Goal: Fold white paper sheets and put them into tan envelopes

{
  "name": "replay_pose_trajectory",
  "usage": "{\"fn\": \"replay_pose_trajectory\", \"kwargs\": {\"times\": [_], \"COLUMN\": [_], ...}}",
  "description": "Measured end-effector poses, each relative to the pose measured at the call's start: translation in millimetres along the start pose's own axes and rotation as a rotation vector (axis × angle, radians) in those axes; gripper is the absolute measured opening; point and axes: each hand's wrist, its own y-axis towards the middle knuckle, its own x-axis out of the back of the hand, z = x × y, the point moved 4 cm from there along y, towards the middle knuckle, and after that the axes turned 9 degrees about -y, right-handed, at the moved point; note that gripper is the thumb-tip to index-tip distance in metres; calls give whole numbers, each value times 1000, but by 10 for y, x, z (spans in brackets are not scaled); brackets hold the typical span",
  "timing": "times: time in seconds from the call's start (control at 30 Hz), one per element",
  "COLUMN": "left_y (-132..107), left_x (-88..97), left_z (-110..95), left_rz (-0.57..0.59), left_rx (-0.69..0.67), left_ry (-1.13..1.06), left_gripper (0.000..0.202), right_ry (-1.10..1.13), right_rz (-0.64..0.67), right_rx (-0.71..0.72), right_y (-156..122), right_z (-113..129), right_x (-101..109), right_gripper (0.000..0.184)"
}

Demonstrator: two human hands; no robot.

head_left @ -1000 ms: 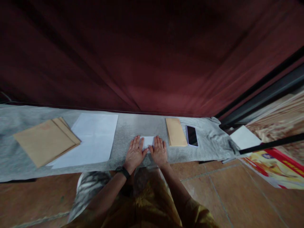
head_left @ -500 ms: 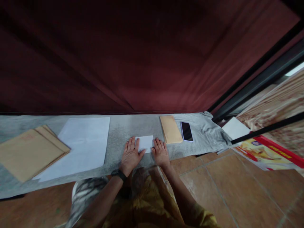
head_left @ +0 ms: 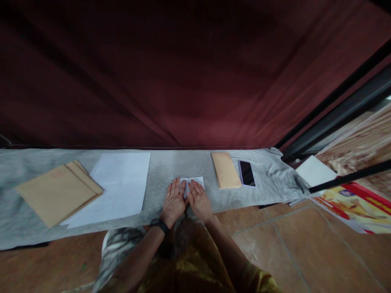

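Note:
A small folded white paper (head_left: 199, 180) lies on the grey cloth in front of me, mostly covered by my hands. My left hand (head_left: 174, 200) rests flat on its left edge, fingers stretched forward, with a dark band on the wrist. Across the middle of the paper lies my right hand (head_left: 198, 200), fingers extended and palm down. Both hands press from above and grasp nothing. Only the paper's far edge and right corner show clearly.
Left of my hands are large white sheets (head_left: 122, 183), partly under brown envelopes (head_left: 61, 191). Smaller brown envelopes (head_left: 226, 170) and a phone (head_left: 247, 173) lie to the right. A dark red curtain (head_left: 195, 81) hangs behind the cloth-covered surface (head_left: 165, 162). A printed box (head_left: 357, 205) sits at far right.
My right hand has slid left from the paper's right edge onto its middle, close to my left hand. The whole view has shifted slightly.

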Motion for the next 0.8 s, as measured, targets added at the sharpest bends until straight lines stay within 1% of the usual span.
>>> {"fn": "replay_pose_trajectory", "kwargs": {"times": [0.27, 0.5, 0.6, 0.7, 0.8], "left_y": [-47, -220, -257, -267, -265], "left_x": [51, 89, 114, 141, 150], "left_z": [-26, 120, 172, 186, 171], "left_rz": [-27, -69, -79, -100, -149], "left_rx": [50, 111, 113, 103, 94], "left_ry": [27, 6, -12, -24, -49], "left_gripper": [62, 62, 60, 59, 59], "right_ry": [-96, -160, -185, -199, -197], "right_rz": [-35, -65, -74, -79, -82], "right_rx": [-53, -136, -153, -167, -179], "right_y": [-17, -6, -2, 3, 14], "right_z": [-44, -10, -4, 3, 6], "right_x": [-98, -126, -120, -117, -122], "right_gripper": [46, 48, 48, 50, 53]}}
